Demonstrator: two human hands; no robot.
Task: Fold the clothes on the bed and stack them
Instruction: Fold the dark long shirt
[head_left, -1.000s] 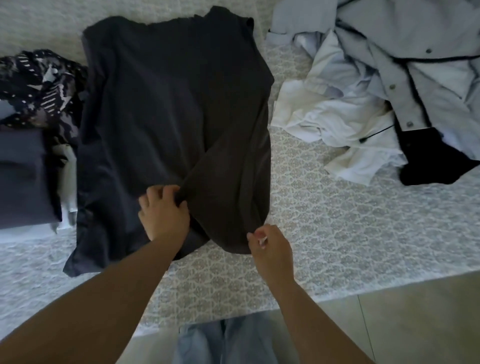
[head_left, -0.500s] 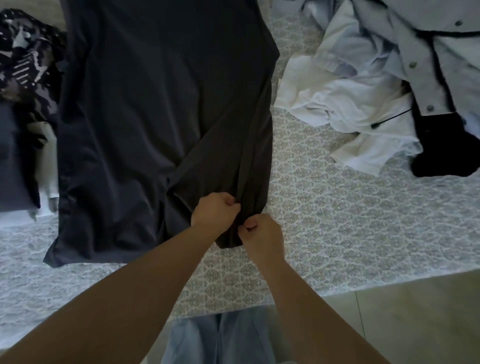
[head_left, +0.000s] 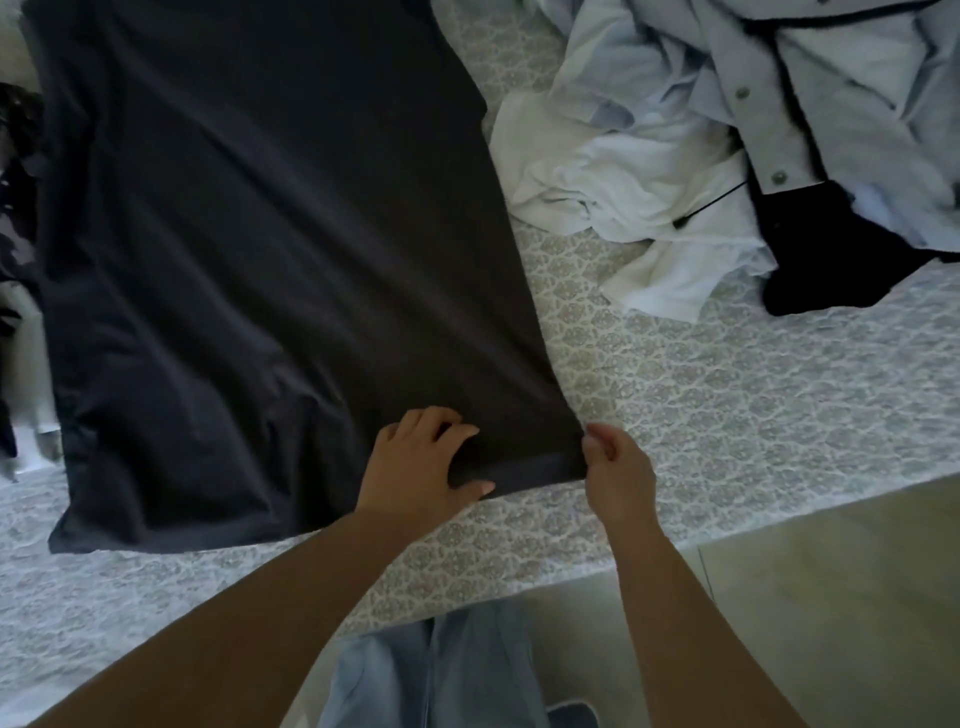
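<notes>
Dark shirt (head_left: 270, 249) flat on bed (head_left: 701, 405) — long axis runs away from person, hem nearest; left hand (head_left: 421, 467) grip holds hem, right hand (head_left: 615, 467) grip pinches hem corner

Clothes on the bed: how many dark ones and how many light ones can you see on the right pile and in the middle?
Dark: 2, the big shirt and a black piece.
Light: 2, a white garment and a pale blue shirt.
Total: 4
</notes>
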